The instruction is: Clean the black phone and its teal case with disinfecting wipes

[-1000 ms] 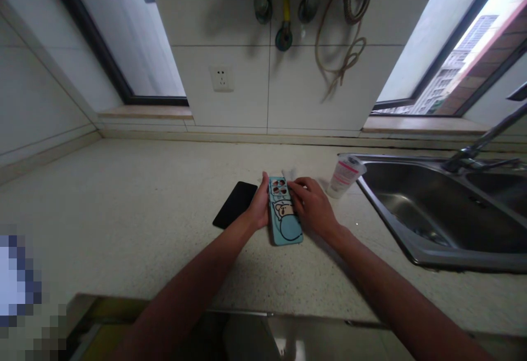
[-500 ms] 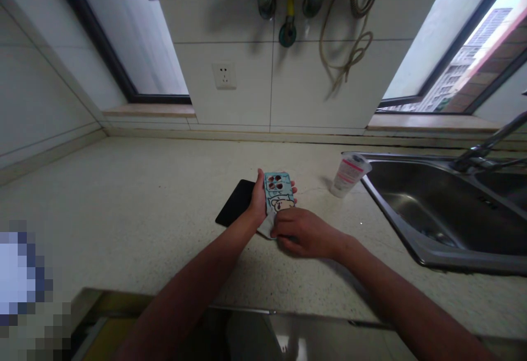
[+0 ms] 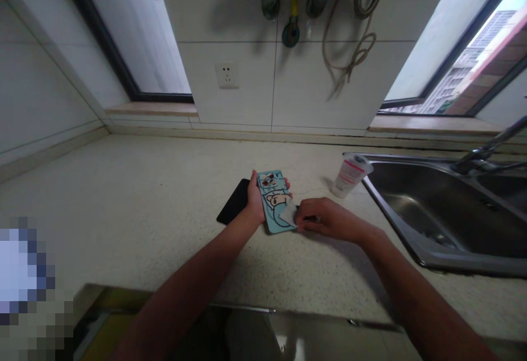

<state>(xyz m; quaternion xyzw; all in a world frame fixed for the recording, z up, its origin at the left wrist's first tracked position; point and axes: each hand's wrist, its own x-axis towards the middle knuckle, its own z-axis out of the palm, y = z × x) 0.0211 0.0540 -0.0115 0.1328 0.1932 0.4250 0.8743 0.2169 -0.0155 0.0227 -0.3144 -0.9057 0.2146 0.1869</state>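
Observation:
My left hand (image 3: 256,203) is closed around a light blue phone case (image 3: 272,203) with a cartoon bear and camera cut-outs, holding it tilted just above the countertop (image 3: 123,196). Pinched in the fingers of my right hand (image 3: 325,219) is a small white wipe (image 3: 288,214), pressed against the case's lower right edge. A black phone (image 3: 234,202) lies flat on the counter just left of my left hand.
A small white bottle with a pink label (image 3: 348,175) stands beside the steel sink (image 3: 444,218) at the right, with a tap (image 3: 486,152) over it. A wall socket (image 3: 226,75) and hanging hoses (image 3: 349,32) are on the tiled wall behind.
My right hand slid from the top of the case down its face, then out to its lower right edge with the wipe. My left hand lifted and tilted the case slightly.

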